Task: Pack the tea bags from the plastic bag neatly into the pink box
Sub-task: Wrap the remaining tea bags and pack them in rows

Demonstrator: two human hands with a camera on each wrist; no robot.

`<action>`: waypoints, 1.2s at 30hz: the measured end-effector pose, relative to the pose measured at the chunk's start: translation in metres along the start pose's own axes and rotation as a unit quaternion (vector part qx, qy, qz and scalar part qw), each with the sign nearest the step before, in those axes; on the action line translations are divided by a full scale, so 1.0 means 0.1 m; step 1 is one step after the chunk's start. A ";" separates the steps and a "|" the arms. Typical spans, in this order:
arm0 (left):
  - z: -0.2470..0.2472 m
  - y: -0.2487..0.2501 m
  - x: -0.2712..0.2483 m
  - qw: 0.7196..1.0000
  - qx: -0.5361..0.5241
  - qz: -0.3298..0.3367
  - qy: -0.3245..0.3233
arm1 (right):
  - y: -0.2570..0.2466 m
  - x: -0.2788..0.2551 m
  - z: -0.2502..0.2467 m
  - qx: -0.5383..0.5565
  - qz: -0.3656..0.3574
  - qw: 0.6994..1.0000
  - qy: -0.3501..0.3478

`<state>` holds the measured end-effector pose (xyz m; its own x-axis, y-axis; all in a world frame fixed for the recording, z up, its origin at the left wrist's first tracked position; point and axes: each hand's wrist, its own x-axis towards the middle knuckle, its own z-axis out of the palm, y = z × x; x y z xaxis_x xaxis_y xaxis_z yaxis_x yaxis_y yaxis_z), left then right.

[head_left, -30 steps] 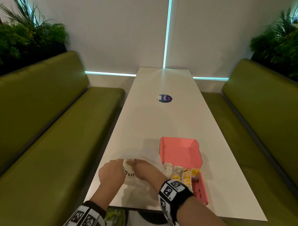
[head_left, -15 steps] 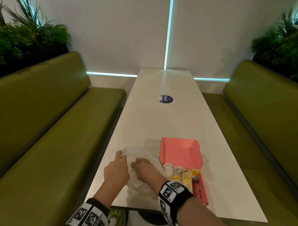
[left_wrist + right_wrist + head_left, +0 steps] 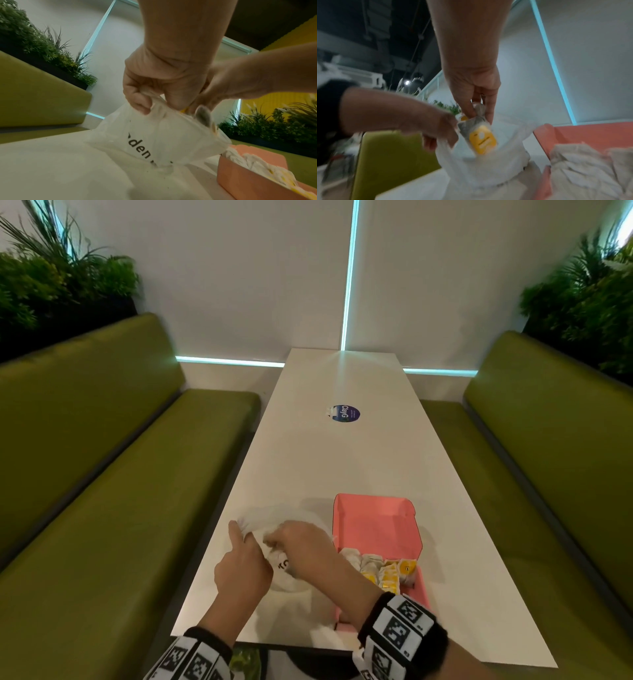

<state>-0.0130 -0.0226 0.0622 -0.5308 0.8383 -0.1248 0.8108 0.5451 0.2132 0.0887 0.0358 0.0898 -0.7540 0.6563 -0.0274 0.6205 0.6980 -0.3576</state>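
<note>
A white plastic bag (image 3: 291, 580) (image 3: 154, 140) (image 3: 488, 169) with black lettering lies on the white table (image 3: 342, 467), left of the open pink box (image 3: 376, 525) (image 3: 240, 180) (image 3: 583, 134). My left hand (image 3: 245, 563) (image 3: 145, 97) grips the bag's rim and holds it up. My right hand (image 3: 294, 542) (image 3: 479, 108) reaches into the bag's mouth and pinches a tea bag (image 3: 476, 129) with a yellow tag (image 3: 482, 140). Several tea bags (image 3: 380, 570) (image 3: 257, 166) (image 3: 590, 169) fill the box's near half.
Green benches (image 3: 113, 474) (image 3: 548, 457) run along both sides of the long table. A round blue sticker (image 3: 346, 413) sits mid-table. Plants (image 3: 51, 275) (image 3: 589, 292) stand behind the bench backs. The box's raised lid stands on the far side.
My left hand has slid along the bag's rim toward the far left and lifted it. My right hand has gone deeper into the bag's mouth and taken a tea bag.
</note>
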 end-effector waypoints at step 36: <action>0.03 0.92 -0.40 0.592 -0.772 0.015 -0.230 | 0.30 -0.71 -0.10 0.206 0.173 0.935 0.230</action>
<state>0.0842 -0.0060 0.0837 -0.1098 0.9555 -0.2737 -0.5628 0.1672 0.8095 0.1631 0.0129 0.0908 -0.2926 0.9424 0.1622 0.6037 0.3136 -0.7329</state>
